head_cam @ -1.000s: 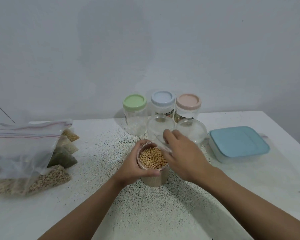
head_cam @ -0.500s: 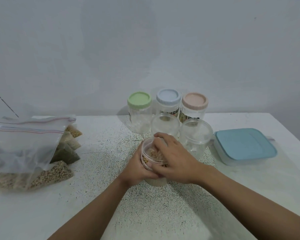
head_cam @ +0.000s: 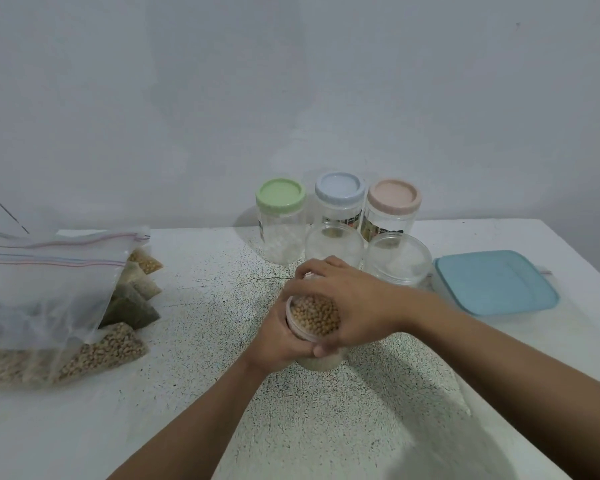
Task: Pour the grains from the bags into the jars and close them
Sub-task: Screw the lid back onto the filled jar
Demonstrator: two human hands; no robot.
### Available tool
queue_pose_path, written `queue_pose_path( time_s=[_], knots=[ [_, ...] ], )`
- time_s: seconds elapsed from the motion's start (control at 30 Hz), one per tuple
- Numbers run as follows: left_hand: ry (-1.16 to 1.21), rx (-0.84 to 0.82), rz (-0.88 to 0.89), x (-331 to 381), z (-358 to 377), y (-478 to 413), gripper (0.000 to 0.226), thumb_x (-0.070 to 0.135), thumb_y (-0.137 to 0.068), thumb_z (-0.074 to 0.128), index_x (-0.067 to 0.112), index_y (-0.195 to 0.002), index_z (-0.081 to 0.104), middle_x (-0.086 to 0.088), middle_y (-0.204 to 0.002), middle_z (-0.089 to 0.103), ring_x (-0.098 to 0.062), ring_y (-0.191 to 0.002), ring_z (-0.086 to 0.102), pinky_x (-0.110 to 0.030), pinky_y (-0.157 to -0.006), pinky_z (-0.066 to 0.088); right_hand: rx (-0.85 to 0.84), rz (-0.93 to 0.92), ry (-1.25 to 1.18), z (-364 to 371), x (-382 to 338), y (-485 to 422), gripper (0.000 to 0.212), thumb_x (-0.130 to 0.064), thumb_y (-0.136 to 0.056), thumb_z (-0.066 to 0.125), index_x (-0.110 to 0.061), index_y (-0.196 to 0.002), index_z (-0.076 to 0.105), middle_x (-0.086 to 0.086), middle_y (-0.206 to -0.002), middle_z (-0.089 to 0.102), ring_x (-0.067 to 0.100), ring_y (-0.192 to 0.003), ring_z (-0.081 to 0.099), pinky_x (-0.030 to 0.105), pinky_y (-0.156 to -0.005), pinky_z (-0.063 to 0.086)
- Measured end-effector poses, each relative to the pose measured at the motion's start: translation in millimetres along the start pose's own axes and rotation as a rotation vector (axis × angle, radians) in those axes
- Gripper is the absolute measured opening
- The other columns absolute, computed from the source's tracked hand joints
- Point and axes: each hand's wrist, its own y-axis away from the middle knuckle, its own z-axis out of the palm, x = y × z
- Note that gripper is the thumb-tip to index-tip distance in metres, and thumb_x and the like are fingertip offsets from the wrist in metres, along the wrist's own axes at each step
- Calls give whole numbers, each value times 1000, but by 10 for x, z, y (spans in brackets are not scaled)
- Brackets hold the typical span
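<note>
Left hand (head_cam: 276, 344) and right hand (head_cam: 357, 303) both bare. Left forearm (head_cam: 201, 410) bare down to bottom centre edge; right forearm (head_cam: 499, 368) bare out to lower right edge, sleeves out of frame.

Nothing legible: labels on the blue-lidded jar (head_cam: 338, 211) and pink-lidded jar (head_cam: 390, 221) are blurred.
</note>
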Motion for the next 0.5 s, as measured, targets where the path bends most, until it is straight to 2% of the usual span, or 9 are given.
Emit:
queue_pose_path(
  time_s=[0.1,0.17,0.23,0.3,0.4,0.5],
  knots=[
    [-29,24,1,31,10,14,96,1,-53,91,3,-136,43,-2,-121,67,-22,-118,64,-30,-94,54,-41,36,32,-75,-18,-38,88,-56,-64,89,-46,-140,45,-7,-135,41,18,-122,36,38,-102,42],
    [-10,14,8,41,15,11,99,-13,-55,90,5,-139,40,-9,-126,63,-27,-122,62,-36,-97,54,-22,108,85,-78,-50,-63,92,-70,-62,83,-48,-141,41,-6,-130,43,20,-118,39,40,-97,46],
    [26,-9,33,55,33,11,97,-31,-57,78,3,-139,37,-10,-126,61,-25,-121,63,-35,-95,55,-8,186,132,-63,-89,-84,95,-82,-63,74,-46,-143,38,-5,-125,46,22,-115,42,40,-92,47],
    [50,-34,69,67,50,17,96,-38,-59,69,1,-140,34,-12,-127,57,-23,-120,63,-32,-93,55,7,229,193,-40,-129,-92,95,-89,-64,66,-42,-143,38,-3,-123,48,24,-114,46,37,-84,44],
    [45,-43,67,62,47,23,95,-37,-61,68,1,-140,34,-13,-127,56,-23,-119,63,-33,-93,54,12,268,296,-14,-196,-89,99,-96,-66,52,-36,-142,37,3,-126,51,31,-113,52,37,-77,38],
    [36,-30,45,37,37,28,93,-31,-62,74,5,-139,38,-16,-128,58,-29,-121,63,-36,-93,55,14,315,367,-17,-239,-85,103,-100,-68,38,-28,-141,38,9,-123,54,33,-104,58,39,-76,40]
  ],
)
